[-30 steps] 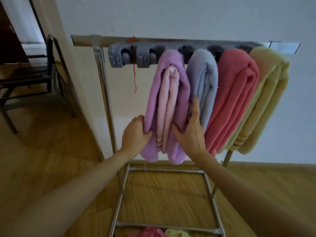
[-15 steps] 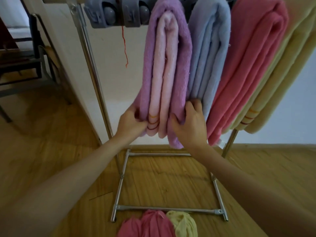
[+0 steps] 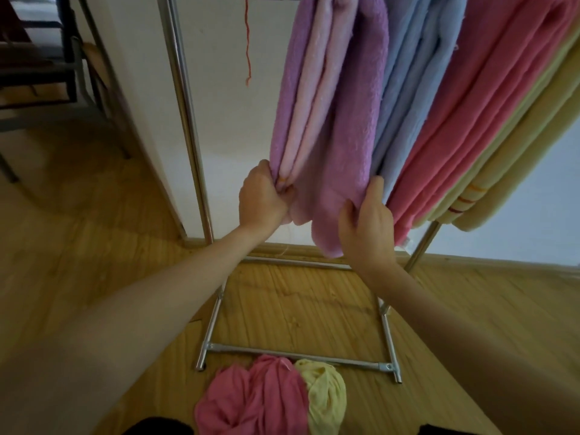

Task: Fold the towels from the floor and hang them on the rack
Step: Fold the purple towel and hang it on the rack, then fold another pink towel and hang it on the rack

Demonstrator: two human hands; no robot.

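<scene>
**Four towels hung, a heap left on the floor**

Head view: in the upper right of the frame four folded towels hang side by side on the rack (image 3: 185,98): a purple towel (image 3: 342,120), a blue towel (image 3: 408,89), a pink towel (image 3: 470,114) and a yellow towel (image 3: 514,171). The left hand (image 3: 262,196) has its fingers curled round the purple towel's lower left edge, gripping it. The right hand (image 3: 365,224) pinches its lower right edge, thumb in front and fingers behind, just beside the blue towel. This looks like straightening the hang, so that towel is nearly finished.

At the bottom centre, crumpled pink cloth (image 3: 251,400) and yellow cloth (image 3: 326,394) lie on the wooden floor (image 3: 78,221), just in front of the rack's base bar (image 3: 298,354). By my judgement these remain to be folded and hung.

A dark chair (image 3: 62,58) stands at the upper left, well apart. A red thread (image 3: 248,42) dangles near the top. Little space shows on the rack's left side.
</scene>
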